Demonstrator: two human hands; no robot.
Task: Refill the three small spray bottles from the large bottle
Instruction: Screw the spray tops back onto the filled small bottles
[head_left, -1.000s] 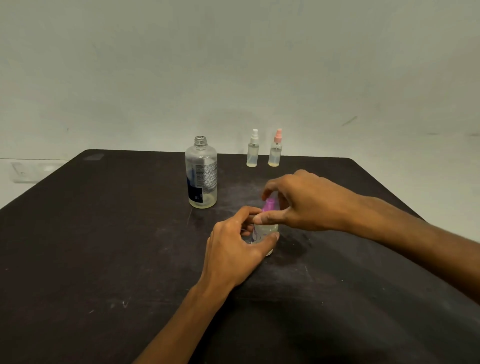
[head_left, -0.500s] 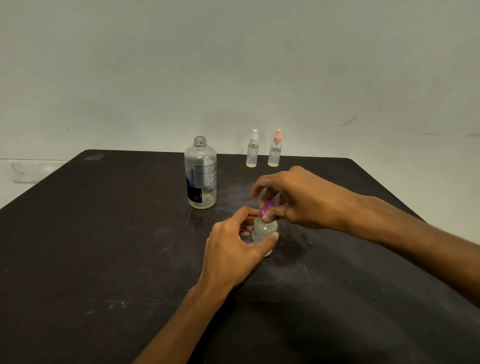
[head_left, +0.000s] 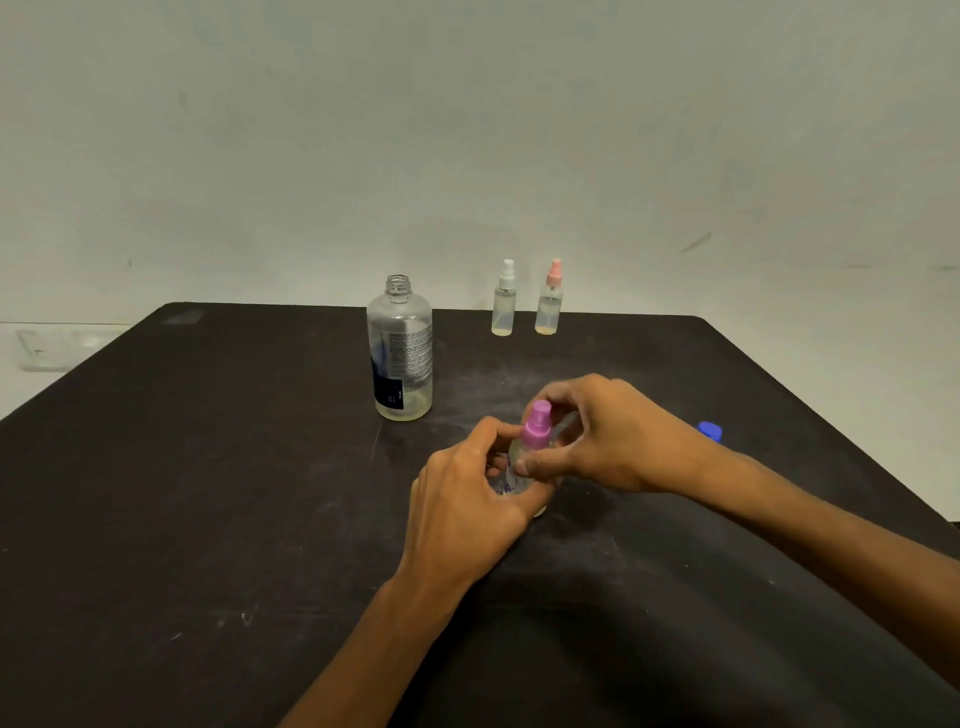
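A small clear spray bottle with a purple spray top (head_left: 536, 427) stands upright on the black table (head_left: 208, 493) near the middle. My left hand (head_left: 467, 504) wraps around its body. My right hand (head_left: 608, 441) pinches the collar of the purple top with thumb and fingers. The large clear bottle (head_left: 400, 353) stands uncapped behind and to the left, with a little liquid at its bottom. Two more small spray bottles stand side by side at the table's far edge, one with a white top (head_left: 504, 301), one with a pink top (head_left: 549, 300).
A blue cap (head_left: 709, 430) lies on the table to the right, partly behind my right forearm. A pale wall rises behind the table. The table's right edge runs diagonally close to my right arm.
My right hand has shifted lower around the purple top, so the top now shows fully above my fingers. The left hand keeps its hold on the bottle body.
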